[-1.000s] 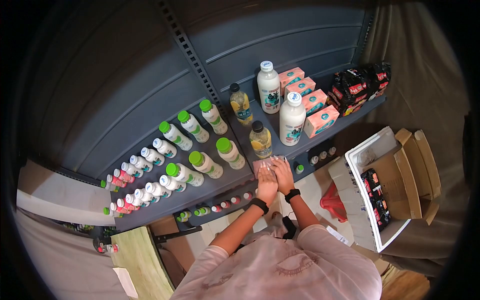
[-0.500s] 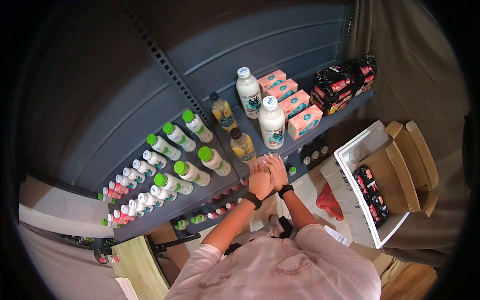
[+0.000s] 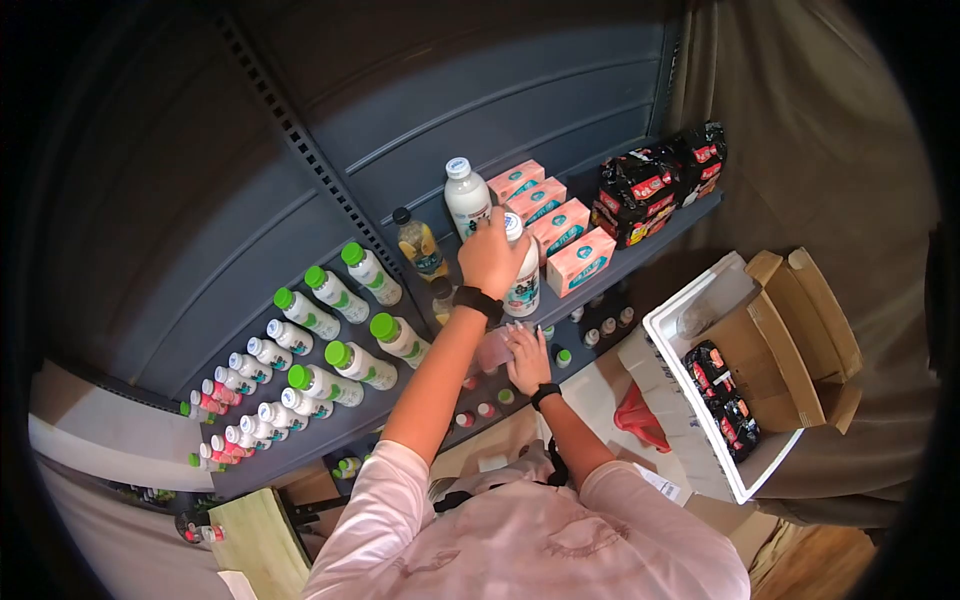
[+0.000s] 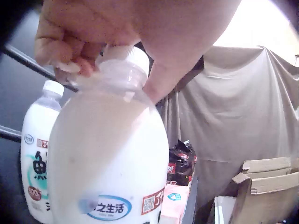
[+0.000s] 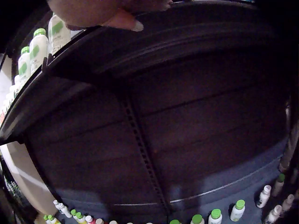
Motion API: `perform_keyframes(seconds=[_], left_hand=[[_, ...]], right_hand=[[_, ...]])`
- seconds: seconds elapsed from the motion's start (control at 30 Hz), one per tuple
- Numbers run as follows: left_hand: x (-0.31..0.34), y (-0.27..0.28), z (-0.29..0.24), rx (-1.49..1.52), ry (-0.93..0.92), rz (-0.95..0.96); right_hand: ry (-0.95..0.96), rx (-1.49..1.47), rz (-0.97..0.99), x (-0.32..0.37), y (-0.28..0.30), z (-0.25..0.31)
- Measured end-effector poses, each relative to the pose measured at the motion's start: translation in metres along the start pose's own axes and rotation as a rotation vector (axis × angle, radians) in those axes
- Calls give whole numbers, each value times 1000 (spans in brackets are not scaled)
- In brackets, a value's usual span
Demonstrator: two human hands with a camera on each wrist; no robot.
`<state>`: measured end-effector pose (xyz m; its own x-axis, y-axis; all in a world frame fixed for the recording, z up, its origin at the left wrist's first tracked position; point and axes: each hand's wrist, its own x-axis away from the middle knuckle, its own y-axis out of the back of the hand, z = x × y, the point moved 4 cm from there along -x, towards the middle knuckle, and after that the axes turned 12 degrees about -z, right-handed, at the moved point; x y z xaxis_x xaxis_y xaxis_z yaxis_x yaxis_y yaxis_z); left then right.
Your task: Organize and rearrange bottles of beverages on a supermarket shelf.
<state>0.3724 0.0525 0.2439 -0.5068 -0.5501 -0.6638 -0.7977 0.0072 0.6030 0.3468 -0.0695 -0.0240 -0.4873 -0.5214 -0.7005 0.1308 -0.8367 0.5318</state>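
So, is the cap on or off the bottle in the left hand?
On. In the left wrist view, the white cap, partly covered by the left hand, tops the bottle.

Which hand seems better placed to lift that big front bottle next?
Probably the left hand: it grips the big front bottle near the cap, while the right hand is down by something pink.

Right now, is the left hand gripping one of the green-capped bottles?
No, the left hand grips a white-capped bottle near its top.
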Motion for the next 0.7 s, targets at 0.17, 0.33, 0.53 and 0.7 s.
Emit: perform_keyframes(seconds=[0.17, 0.33, 0.53, 0.7], left_hand=[[1, -5, -1, -2, 24, 38], [9, 6, 4, -2, 47, 55], [15, 14, 4, 27, 28, 63], [19, 19, 5, 21, 9, 72]], right_hand=[[-1, 5, -5, 0, 0, 0], [-40, -61, -12, -4, 5, 6], [-106, -64, 13, -6, 13, 22], [-145, -71, -51, -16, 23, 26]])
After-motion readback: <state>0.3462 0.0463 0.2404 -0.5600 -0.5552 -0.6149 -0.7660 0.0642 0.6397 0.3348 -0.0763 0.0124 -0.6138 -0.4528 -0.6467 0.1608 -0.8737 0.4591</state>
